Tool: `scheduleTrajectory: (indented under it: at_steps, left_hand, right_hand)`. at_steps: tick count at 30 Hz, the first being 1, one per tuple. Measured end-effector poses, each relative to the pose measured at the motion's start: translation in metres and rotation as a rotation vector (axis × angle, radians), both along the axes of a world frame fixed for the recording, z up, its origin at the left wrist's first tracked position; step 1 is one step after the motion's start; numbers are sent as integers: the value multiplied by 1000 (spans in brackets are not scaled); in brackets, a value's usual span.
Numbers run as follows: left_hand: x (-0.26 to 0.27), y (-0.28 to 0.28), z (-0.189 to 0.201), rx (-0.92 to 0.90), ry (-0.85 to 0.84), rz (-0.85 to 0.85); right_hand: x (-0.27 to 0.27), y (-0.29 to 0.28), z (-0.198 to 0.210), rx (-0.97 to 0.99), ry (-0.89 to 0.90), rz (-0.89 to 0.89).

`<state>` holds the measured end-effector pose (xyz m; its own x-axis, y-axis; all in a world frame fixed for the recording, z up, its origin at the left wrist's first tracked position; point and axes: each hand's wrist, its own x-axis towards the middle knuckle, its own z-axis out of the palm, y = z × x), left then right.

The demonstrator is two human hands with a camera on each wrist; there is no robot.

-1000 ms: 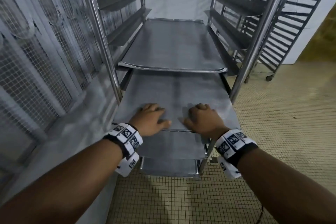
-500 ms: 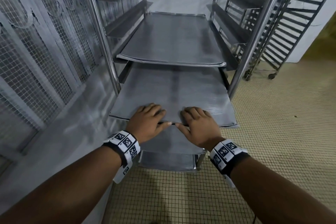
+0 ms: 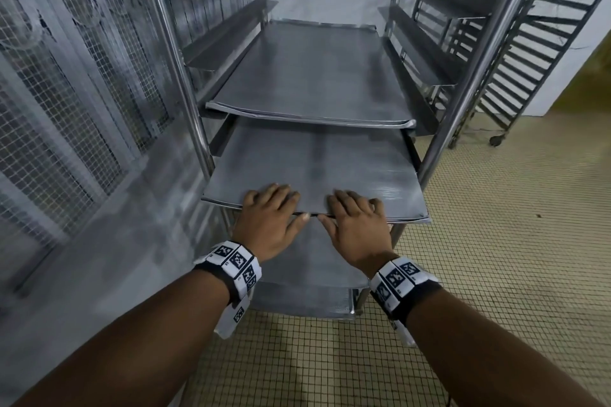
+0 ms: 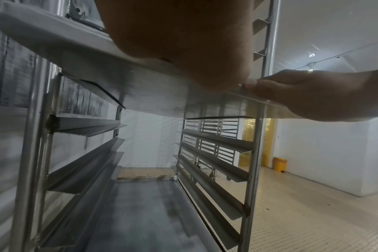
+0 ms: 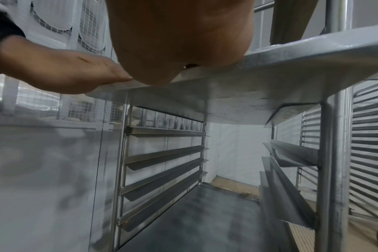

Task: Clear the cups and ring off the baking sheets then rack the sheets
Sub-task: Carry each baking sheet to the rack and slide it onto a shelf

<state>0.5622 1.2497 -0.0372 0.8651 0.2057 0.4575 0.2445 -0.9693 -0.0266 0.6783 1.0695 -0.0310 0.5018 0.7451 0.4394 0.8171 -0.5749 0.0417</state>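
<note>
A bare grey baking sheet [image 3: 314, 168] rests on a pair of rails in the steel rack [image 3: 172, 59], its front part sticking out past the posts. My left hand [image 3: 269, 211] and right hand [image 3: 353, 218] lie side by side on its front edge, fingers flat on top and thumbs along the rim. From below, the left wrist view shows the sheet's underside [image 4: 140, 88] and the right hand [image 4: 302, 95] at the rim. The right wrist view shows the left hand [image 5: 65, 71] on the sheet [image 5: 259, 88]. No cups or ring are in view.
Another sheet [image 3: 307, 76] sits pushed in one level higher, and two more sheets [image 3: 314, 261] lie lower down. A wire-mesh wall [image 3: 66, 92] runs close on the left. A second wheeled rack [image 3: 529, 43] stands behind on the right, on tiled floor [image 3: 496, 241].
Both hands went from knuckles-up to fingers laid flat on the sheet's front edge. The sheet itself has hardly shifted on its rails.
</note>
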Motion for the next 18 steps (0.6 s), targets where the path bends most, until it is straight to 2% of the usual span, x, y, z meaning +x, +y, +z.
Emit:
scheduleTrajectory:
  at_steps: [9,18]
  left_hand:
    - [37,32,2,-20,53,15]
    - [74,62,6,-79,27,-35]
  right_hand:
    - [26,32,3,38,86,-58]
    - [60,62,0,196,152,-52]
